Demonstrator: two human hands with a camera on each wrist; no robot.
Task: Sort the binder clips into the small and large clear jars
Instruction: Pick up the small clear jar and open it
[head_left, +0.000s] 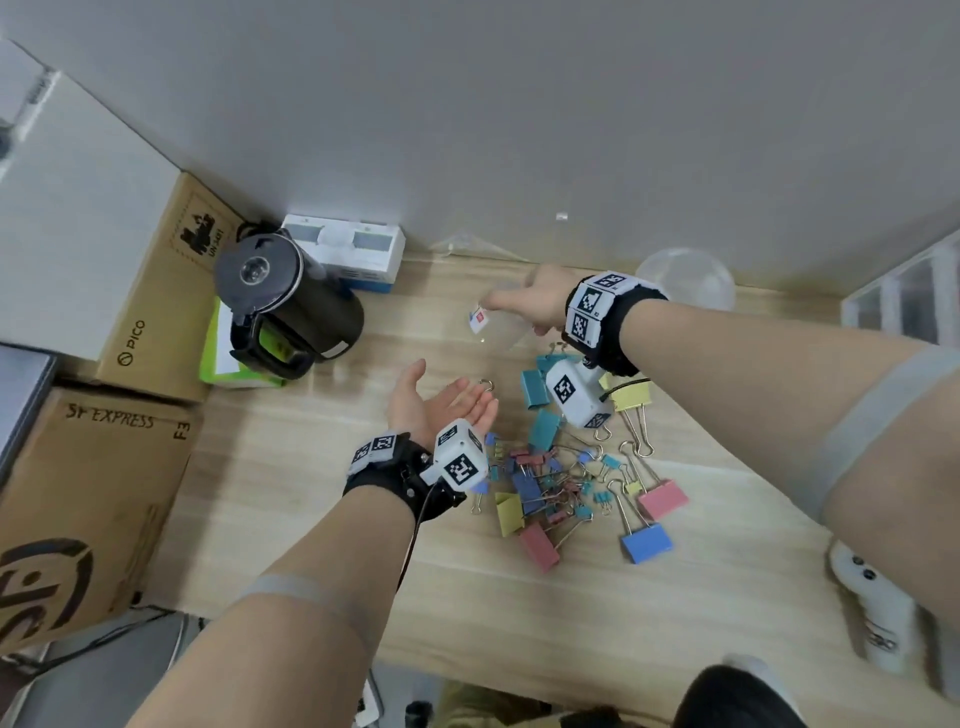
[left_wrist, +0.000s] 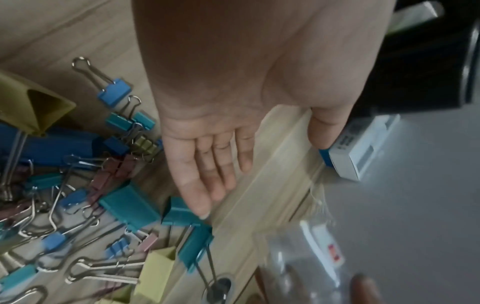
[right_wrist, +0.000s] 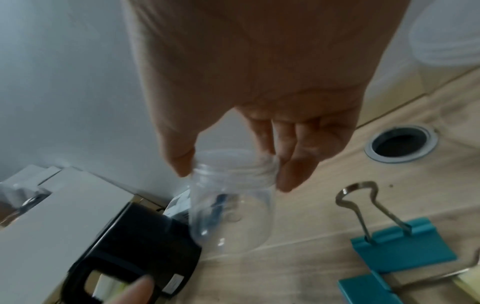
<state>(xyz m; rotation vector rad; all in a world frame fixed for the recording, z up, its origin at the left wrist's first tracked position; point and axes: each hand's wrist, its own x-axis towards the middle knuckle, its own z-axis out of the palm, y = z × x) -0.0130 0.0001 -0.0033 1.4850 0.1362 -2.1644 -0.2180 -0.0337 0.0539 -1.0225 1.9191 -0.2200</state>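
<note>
My right hand (head_left: 540, 301) grips the small clear jar (head_left: 496, 325) by its threaded rim (right_wrist: 233, 164), holding it above the wooden table (head_left: 322, 467); thumb on one side, fingers (right_wrist: 293, 164) on the other. The jar (left_wrist: 298, 257) looks empty and carries a white label. My left hand (head_left: 441, 402) is open, palm up, fingers (left_wrist: 207, 174) straight, just left of the jar and holding nothing. A heap of colourful binder clips (head_left: 561, 478), small and large, lies on the table to the right of the left hand. The large clear jar (head_left: 685, 278) stands at the back right.
A black kettle (head_left: 283, 301) and a white box (head_left: 348, 249) stand at the back left beside cardboard boxes (head_left: 88, 493). A cable hole (right_wrist: 401, 144) is in the tabletop. Clear plastic drawers (head_left: 909, 296) and a white controller (head_left: 878, 608) sit at the right.
</note>
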